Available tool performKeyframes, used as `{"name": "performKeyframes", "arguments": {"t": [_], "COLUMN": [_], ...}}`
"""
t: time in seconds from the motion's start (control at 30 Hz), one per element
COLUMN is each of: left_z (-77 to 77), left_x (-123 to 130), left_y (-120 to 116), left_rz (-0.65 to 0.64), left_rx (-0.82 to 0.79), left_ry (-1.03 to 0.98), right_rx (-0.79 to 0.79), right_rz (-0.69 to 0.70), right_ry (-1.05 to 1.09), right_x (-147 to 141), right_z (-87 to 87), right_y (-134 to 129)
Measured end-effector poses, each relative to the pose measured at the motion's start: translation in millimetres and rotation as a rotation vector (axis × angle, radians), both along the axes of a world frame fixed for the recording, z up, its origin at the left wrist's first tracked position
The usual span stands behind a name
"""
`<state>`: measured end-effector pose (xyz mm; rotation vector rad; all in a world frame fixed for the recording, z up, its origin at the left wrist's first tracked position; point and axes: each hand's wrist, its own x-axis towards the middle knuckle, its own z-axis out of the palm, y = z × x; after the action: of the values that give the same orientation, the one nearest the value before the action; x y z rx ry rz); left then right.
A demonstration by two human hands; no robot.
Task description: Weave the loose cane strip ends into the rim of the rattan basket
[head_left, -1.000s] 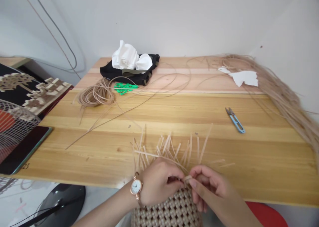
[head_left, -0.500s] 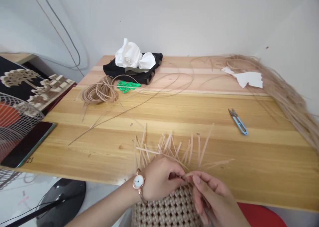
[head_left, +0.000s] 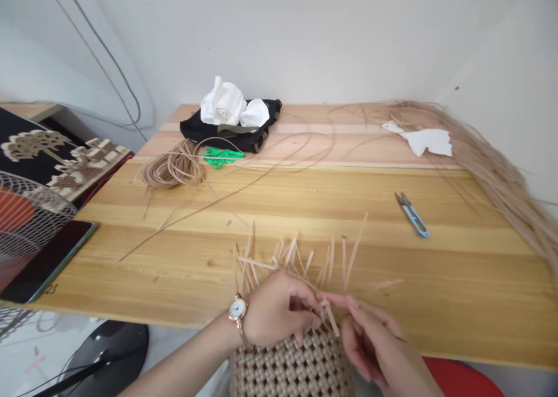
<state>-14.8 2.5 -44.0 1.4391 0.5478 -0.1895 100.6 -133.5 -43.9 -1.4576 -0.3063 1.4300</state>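
A tan woven basket with an openwork checked pattern sits at the bottom edge, and many loose strip ends fan out from its far rim. At the right part of that rim, my left hand, with a watch on its wrist, pinches a tan weaving strip. The strip's short end points down over the basket. My right hand is close beside it, index fingertip stretched out against the strip at the left fingertips. Its thumb presses against the index finger and the other fingers curl; anything between them is hidden.
Blue thread snips lie to the right on the wooden table. A strip coil, green bundle and black bag with white tissue stand at the back. Long strips run along the right; a phone lies left.
My right hand's thumb and fingers, earlier pinching at the strip, now sit slightly right of it with the index finger extended. The strip end now points downward. The view has shifted slightly.
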Motion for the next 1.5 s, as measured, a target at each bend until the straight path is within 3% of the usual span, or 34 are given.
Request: {"name": "performKeyframes", "arguments": {"t": [0.2,0.37,0.47,0.63,0.9,1.1,1.27,1.5], "left_z": [1.0,-2.1,-2.7,-1.6,-2.8,-1.1,0.8,10.1], "left_x": [0.5,-0.3,-0.3,-0.5,-1.0,-2.1,-0.9,6.9], "left_y": [-1.2,-2.0,-1.6,-0.1,-3.1,-8.6,-9.1,-3.5], "left_rz": [-0.004,0.01,0.032,0.051,0.056,0.083,0.1,0.129], "left_rx": [-0.01,-0.047,-0.112,-0.181,-0.112,0.053,-0.074,-0.173], "left_ry": [-0.029,-0.042,-0.038,-0.021,0.002,0.028,0.065,0.087], "right_rx": [-0.002,0.025,0.125,0.265,0.254,0.277,0.306,0.359], "right_rz": [0.017,0.168,0.285,0.483,0.556,0.551,0.582,0.606], "right_ry": [-0.133,-0.399,-0.694,-0.914,-0.88,-1.038,-1.167,-1.197], "right_x": [2.5,6.7,10.7,16.4,14.8,11.2,7.1,11.2], "right_z": [11.2,11.1,12.4,16.5,13.0,6.1,-1.3,4.1], "right_y": [13.8,17.7,16.7,13.8,11.3,3.6,-2.8,0.1]}}
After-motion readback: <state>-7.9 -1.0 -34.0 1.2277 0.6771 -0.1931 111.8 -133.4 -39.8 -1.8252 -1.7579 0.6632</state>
